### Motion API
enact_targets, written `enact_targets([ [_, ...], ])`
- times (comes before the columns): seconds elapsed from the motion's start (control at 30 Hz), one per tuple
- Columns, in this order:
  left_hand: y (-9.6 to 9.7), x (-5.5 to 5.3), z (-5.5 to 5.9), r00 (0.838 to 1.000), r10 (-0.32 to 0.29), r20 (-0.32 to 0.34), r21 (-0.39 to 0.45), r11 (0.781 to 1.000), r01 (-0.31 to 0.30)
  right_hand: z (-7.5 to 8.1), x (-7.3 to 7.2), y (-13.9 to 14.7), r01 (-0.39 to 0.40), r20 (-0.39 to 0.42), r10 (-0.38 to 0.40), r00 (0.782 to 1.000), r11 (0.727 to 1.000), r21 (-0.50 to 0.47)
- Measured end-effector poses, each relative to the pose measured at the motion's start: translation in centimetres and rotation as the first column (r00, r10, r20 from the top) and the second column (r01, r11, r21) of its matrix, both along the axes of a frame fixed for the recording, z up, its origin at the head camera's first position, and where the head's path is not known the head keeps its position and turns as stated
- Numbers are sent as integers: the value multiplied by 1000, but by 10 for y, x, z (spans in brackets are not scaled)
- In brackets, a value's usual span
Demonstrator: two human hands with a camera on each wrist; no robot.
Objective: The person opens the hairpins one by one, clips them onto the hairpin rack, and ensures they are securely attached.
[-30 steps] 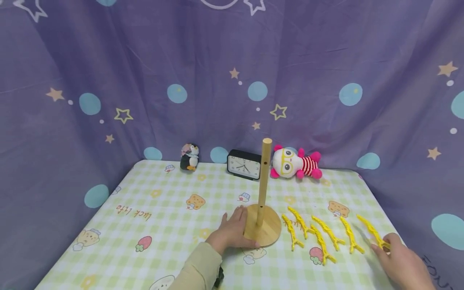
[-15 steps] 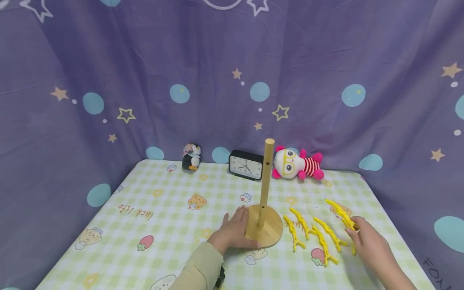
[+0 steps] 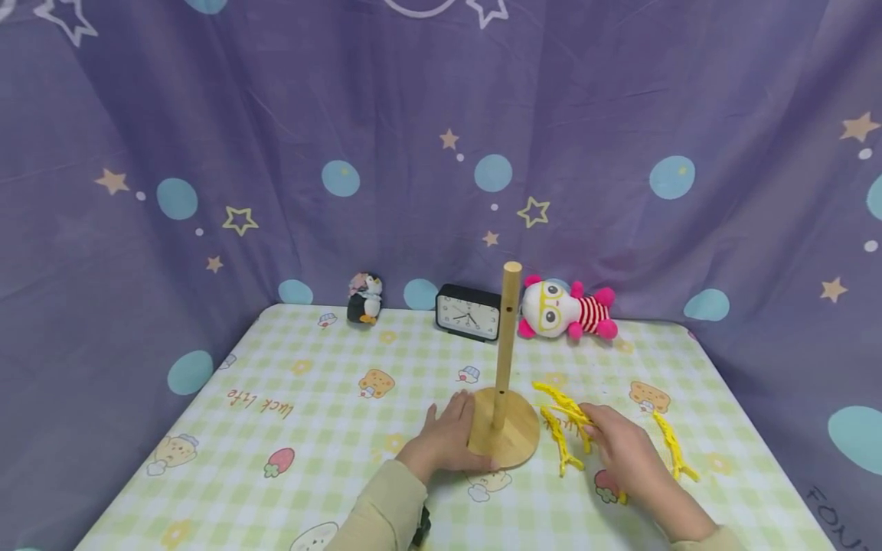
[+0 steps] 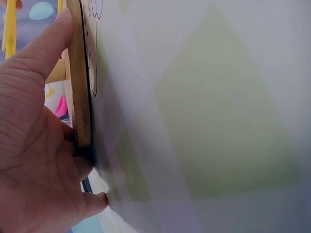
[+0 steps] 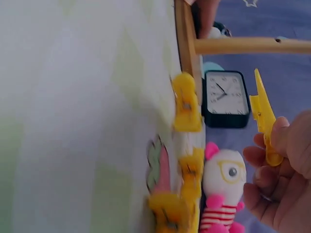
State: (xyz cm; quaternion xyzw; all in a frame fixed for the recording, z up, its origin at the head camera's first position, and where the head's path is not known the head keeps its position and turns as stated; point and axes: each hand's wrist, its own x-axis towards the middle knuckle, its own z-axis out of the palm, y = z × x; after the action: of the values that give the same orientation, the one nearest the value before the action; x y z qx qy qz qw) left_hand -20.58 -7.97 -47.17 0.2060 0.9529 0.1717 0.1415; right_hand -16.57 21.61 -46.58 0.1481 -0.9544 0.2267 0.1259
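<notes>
A round wooden base (image 3: 518, 442) with an upright post (image 3: 507, 344) stands on the table. My left hand (image 3: 451, 440) holds the base's left edge, with the thumb along the rim in the left wrist view and the fingers round the far side. My right hand (image 3: 628, 453) pinches a yellow branch-shaped plastic piece (image 5: 264, 114) between thumb and fingers, above the table and just right of the base. Under and beside that hand lie several similar yellow pieces (image 3: 674, 448), some partly hidden by it. One yellow piece (image 3: 563, 448) lies close to the base.
At the back stand a small penguin figure (image 3: 365, 298) and a black alarm clock (image 3: 470, 312). Behind the post to the right lies a pink-and-white plush toy (image 3: 568, 308). A purple curtain (image 3: 413, 99) hangs behind the checked tablecloth (image 3: 331, 413).
My right hand has lifted a yellow piece from the right end of the row and carried it left toward the base. My left hand keeps its place on the base.
</notes>
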Motion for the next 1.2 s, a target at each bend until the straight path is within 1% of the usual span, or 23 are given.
enact_targets([
  [0.1,0,-1,-2,1000,1,0,1,1000,-1,-5,-3,-10,-43,-27,43,999,999,-13],
  [0.23,0,-5,-8,1000,-2,-8,-10,1000,2,-8,-6,-22,-82,-59,82,995,997,4],
  [0.37,0,-7,-9,1000,-1,-17,-38,999,1,-10,-12,-34,-121,-101,121,988,993,-2],
  [0.43,0,-7,-7,1000,3,-13,-36,999,-4,-12,-15,-40,-143,-107,140,984,990,-18],
  [0.57,1,-5,-3,1000,13,2,-15,1000,-13,-16,-21,-51,-157,-88,153,984,987,-39],
  [0.67,2,-4,-2,1000,11,3,-15,1000,-11,-18,-25,-59,-176,-87,172,981,983,-46],
  [0.8,3,-2,-4,1000,9,-5,-20,1000,-9,-19,-27,-66,-227,-101,223,970,973,-36],
  [0.97,4,-1,-2,1000,18,2,-8,1000,-18,-16,-26,-67,-281,-78,278,957,959,-23],
  [1.1,3,-2,-4,1000,28,3,2,1000,-28,-14,-24,-64,-307,-44,305,951,951,-41],
  [1.2,3,-3,-5,999,34,3,-1,999,-34,-12,-24,-63,-321,-33,319,947,946,-49],
])
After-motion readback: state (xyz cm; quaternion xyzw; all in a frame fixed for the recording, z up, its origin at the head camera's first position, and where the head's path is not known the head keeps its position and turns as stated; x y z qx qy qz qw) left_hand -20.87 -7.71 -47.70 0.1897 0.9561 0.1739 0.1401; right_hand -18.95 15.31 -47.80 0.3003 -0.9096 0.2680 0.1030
